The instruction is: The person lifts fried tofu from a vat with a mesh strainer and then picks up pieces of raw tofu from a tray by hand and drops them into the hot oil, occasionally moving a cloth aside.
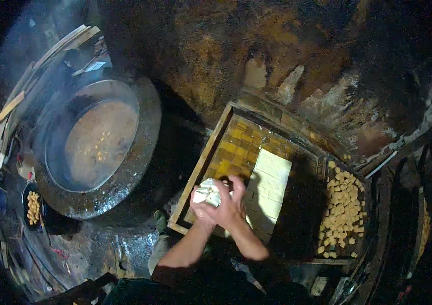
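Observation:
Cupped in my left hand (200, 213) is a white block of what looks like tofu (202, 193), scored into small pieces. From above and the right, my right hand (231, 204) curls its fingers over the same block, hiding part of it. Both hands are over the near left part of a wooden-framed tray (200, 164) with a woven mat (235, 137) as its bottom. To the right of my hands, a white tofu slab (273, 167) lies on the mat, cut by lines into rectangles. Shadow darkens the slab's near part.
At left, a large wok (132, 141) of steaming brown liquid (97, 122) holds a few golden pieces (103, 146). A ladle-like strainer with golden pieces (33, 207) rests beside it. Golden chunks (342, 206) fill a right-hand compartment. Planks (63, 45) lie beyond the wok; a stained wall (216, 57) rises behind.

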A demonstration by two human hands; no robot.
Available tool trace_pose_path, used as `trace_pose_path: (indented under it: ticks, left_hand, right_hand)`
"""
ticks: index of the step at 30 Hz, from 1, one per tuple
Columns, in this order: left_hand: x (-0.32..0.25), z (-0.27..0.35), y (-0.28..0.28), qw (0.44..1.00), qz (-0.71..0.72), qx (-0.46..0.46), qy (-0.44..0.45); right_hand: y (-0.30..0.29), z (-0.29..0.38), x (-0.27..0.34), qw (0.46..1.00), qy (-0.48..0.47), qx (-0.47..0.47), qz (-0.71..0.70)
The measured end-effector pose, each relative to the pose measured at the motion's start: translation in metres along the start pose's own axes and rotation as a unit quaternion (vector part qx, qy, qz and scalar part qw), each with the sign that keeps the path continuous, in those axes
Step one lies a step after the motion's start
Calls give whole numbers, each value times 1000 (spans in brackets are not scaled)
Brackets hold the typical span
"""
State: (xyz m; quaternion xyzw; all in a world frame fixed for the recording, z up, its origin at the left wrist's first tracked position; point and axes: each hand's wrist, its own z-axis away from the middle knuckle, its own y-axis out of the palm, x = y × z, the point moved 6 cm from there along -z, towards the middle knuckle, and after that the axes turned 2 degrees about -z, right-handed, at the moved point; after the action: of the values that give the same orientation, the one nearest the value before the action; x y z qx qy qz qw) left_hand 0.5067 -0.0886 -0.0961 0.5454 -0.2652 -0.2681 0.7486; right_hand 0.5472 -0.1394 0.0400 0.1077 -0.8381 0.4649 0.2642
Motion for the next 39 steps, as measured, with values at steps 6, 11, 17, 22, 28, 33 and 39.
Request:
trace_pose_path:
  ticks: [6, 11, 17, 22, 28, 33, 39]
  left_hand:
    - [7, -17, -8, 996, 30, 85, -9]
    - [6, -18, -24, 995, -6, 99, -9]
    - [-17, -10, 42, 995, 52, 36, -82]
    - [-107, -31, 54, 994, 95, 54, -31]
    - [-330, -55, 36, 986, 29, 89, 139]
    - [-575, -75, -53, 953, -169, -48, 247]
    - [-699, -97, -156, 765, -571, -248, 162]
  right_hand:
    - [-1, 4, -5, 988, 82, -130, -14]
    - [-1, 5, -15, 976, 70, -177, -108]
    - [-4, 38, -95, 911, 252, -215, -246]
    - [88, 46, -71, 985, -14, 164, -48]
    - [133, 99, -95, 984, -97, 147, 23]
    - [135, 67, -75, 966, -33, 254, 40]
    - [134, 38, -67, 952, -4, 300, 61]
